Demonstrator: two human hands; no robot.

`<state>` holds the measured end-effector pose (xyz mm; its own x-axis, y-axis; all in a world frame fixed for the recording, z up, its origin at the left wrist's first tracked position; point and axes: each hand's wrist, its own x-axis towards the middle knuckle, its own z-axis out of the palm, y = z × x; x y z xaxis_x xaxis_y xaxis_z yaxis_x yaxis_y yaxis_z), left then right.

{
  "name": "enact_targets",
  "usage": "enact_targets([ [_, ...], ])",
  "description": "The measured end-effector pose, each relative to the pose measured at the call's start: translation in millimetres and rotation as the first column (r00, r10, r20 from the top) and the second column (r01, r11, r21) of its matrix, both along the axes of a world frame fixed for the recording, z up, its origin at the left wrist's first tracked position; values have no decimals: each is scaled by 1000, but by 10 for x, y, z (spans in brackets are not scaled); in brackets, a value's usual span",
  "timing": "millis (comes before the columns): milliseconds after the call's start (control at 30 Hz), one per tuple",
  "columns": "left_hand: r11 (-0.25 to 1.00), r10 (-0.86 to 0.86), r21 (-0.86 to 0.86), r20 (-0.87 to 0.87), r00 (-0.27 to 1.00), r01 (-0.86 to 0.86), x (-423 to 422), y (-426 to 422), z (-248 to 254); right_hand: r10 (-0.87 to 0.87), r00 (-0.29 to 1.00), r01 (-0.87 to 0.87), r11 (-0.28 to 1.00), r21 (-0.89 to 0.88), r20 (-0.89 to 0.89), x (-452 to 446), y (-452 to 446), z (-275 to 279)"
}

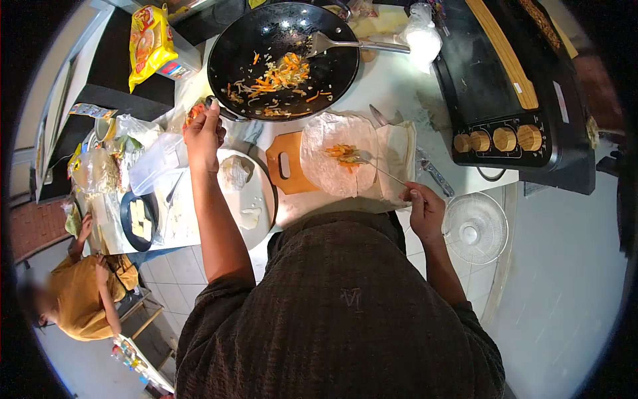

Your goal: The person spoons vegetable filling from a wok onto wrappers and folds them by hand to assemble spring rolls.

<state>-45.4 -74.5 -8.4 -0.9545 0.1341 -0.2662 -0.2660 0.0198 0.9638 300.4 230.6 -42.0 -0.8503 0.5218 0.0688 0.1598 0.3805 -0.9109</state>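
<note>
My left hand [205,130] is closed at the near left rim of a black wok [279,114], apparently round its handle; the fingers partly hide the grip. Shredded carrot and other pale vegetable strips [282,74] lie in the wok. In my right hand [425,203] is a thin metal spoon or fork [389,171], its tip at a small heap of carrot filling [347,155]. That heap rests on a round, thin white wrapper [325,176], which partly covers a wooden cutting board [276,163]. More wrappers [397,149] are stacked to the right.
A metal spatula [372,45] leans in the wok. A knife [435,174] lies right of the wrappers, near a black electric griddle [492,73]. At left are a yellow noodle packet [147,46] and a dark plate [127,233] of pale rolls. Another person [86,292] sits lower left.
</note>
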Motion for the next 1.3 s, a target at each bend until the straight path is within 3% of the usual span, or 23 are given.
enact_targets([
  [467,998,10,60,21,1000,-11,-6,8,-16,1,999,4,991,132,-34,-215,-65,66],
  [533,998,12,56,17,1000,-13,-13,16,-11,-12,999,15,997,77,-42,-229,-68,81],
  [667,998,10,67,9,1000,-11,3,27,12,22,1000,-19,991,130,-22,-230,-39,130],
  [767,998,53,37,12,998,-54,18,76,69,-19,999,19,1000,6,-51,-161,30,117],
  [867,998,31,53,17,999,-31,5,46,42,12,1000,-11,1000,23,-16,-80,106,178],
  [933,998,40,45,21,999,-41,4,47,31,179,982,-168,975,144,-63,-64,167,187],
  [1033,998,48,41,32,998,-49,6,40,23,229,973,-225,950,216,10,-110,135,256],
  [1300,999,29,26,20,999,-30,12,24,21,141,989,-134,976,170,-31,-167,108,129],
])
